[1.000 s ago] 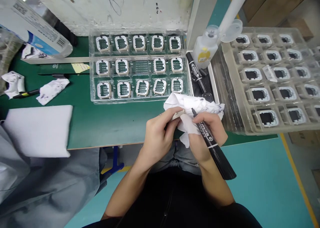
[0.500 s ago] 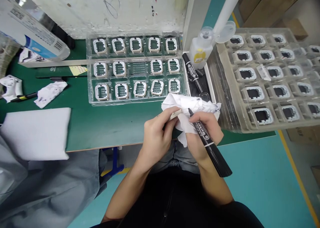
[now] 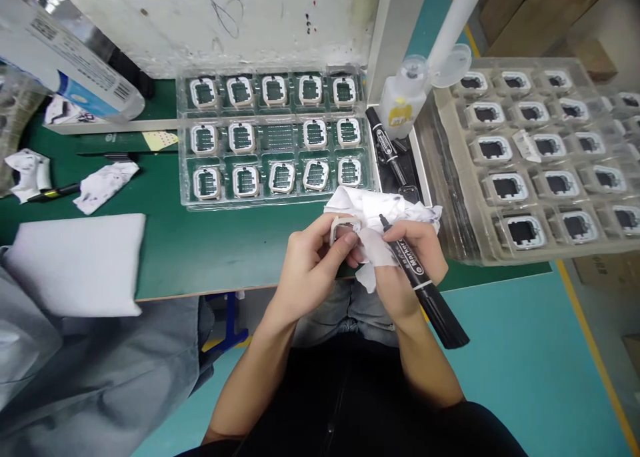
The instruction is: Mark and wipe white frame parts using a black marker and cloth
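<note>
As forearms [image 3: 250,377] angle inward, left hand [image 3: 307,267] tight on frame [image 3: 344,226], right hand [image 3: 407,260] around marker [image 3: 427,293] and tissue [image 3: 377,205].

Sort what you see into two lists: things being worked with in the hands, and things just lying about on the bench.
In the hands: small frame, pinched by the left hand; black marker and white tissue, gripped by the right hand.
Lying about: spare marker, squeeze bottle, crumpled wipes, foam pad, tray of frames.
</note>
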{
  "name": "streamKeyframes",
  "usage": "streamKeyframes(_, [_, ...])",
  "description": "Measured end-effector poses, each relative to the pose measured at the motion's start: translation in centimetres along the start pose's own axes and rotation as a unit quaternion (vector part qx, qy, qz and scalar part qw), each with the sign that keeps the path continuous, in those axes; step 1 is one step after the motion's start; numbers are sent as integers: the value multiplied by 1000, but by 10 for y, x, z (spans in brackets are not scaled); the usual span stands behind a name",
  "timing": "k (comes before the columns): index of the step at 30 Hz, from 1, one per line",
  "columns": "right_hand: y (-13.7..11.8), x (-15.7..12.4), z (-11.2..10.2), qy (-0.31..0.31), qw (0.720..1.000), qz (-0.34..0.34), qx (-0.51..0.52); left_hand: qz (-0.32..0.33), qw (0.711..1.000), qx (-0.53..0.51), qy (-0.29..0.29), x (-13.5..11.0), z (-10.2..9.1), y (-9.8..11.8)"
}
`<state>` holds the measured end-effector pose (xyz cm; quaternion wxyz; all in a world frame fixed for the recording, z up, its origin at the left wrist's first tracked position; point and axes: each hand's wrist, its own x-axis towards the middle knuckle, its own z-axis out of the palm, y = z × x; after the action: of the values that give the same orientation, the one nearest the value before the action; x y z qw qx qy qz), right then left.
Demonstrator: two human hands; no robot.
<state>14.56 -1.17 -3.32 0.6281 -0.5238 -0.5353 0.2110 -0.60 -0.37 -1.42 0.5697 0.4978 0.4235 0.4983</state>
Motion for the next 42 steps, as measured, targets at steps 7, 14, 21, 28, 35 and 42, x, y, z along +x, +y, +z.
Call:
streamKeyframes(7, [0, 0, 4, -13, 998, 41, 37, -9, 999, -35, -29, 0, -4, -2])
streamKeyframes(14, [1, 4, 1, -33, 999, 5, -14, 14, 999, 38, -19, -3, -5, -2])
streamKeyframes(21, [-2, 7, 0, -50, 999, 8, -17, 38, 992, 117, -2, -3, -4, -5])
streamKeyframes(28, [-7, 9, 0, -55, 998, 5, -23, 39, 988, 148, 14, -3, 0, -3])
streamKeyframes(35, [-4, 7, 1, -47, 999, 3, -6, 50, 986, 160, 3, -3, -1, -2])
streamKeyframes(42, [-5, 11, 0, -43, 999, -12, -2, 38, 994, 106, -2, -2, -3, -2])
